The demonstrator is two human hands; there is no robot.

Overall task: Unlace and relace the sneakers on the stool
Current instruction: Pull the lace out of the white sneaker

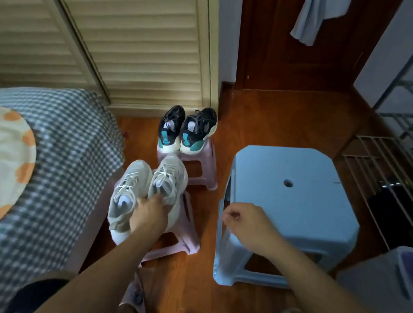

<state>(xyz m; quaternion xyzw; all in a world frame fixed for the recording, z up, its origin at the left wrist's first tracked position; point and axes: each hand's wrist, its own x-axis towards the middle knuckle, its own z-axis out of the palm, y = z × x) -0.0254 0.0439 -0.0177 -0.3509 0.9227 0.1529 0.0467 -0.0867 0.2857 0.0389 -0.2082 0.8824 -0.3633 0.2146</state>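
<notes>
My left hand (pixel 148 213) grips the heel collars of the pale grey lace-up sneakers (pixel 147 191) on the near pink plastic stool (pixel 186 230), toes pointing away, while my right hand (pixel 247 223) hangs loosely curled, empty, farther off.

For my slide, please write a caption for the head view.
Left hand grips white sneakers on a pink stool; right hand hovers above blue stool.

2 pink stools (pixel 191 230) on floor (pixel 275 117), each bearing sneakers (pixel 148 189)
</notes>
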